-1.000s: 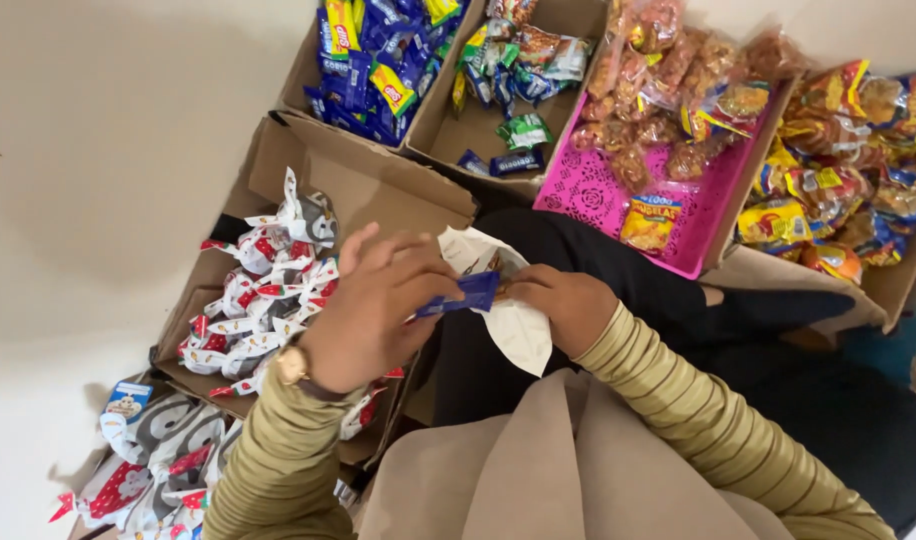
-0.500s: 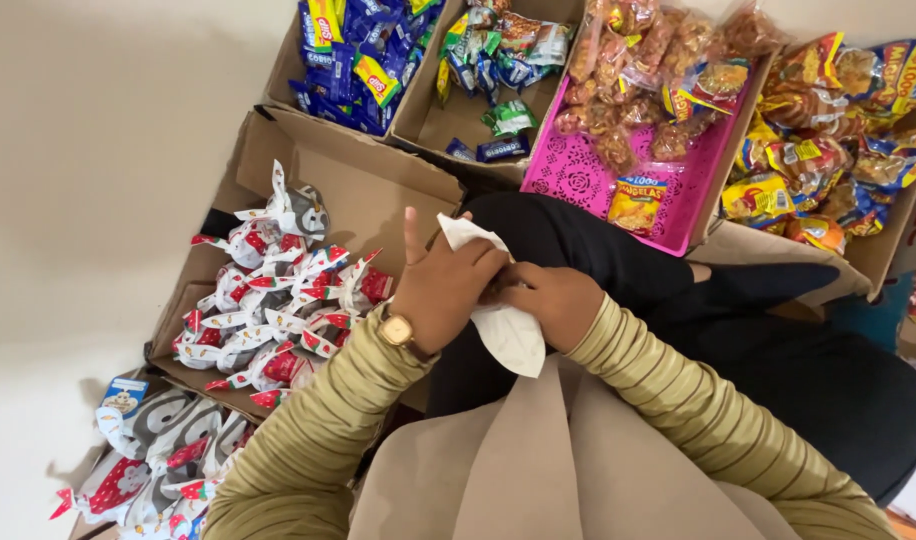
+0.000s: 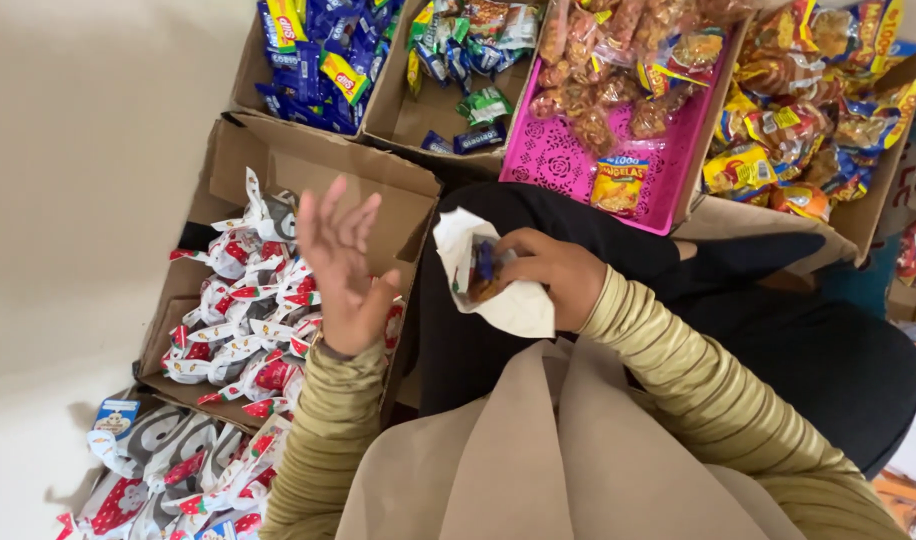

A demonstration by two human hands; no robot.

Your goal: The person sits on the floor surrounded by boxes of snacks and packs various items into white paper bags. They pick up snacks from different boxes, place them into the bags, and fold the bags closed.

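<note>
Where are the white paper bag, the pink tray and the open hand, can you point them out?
white paper bag [image 3: 523,305], head view, on its lower front face.
pink tray [image 3: 558,160], head view, on its bare patterned floor.
left hand [image 3: 346,270], head view, on the open palm.

My left hand [image 3: 343,262] is raised, palm open, fingers spread, holding nothing. My right hand [image 3: 553,275] is curled in a grip, fingers closed, forearm bent across my lap.

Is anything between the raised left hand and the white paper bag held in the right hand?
Nothing visible: the open left hand and the white paper bag in the right hand are separated only by open space.
</note>
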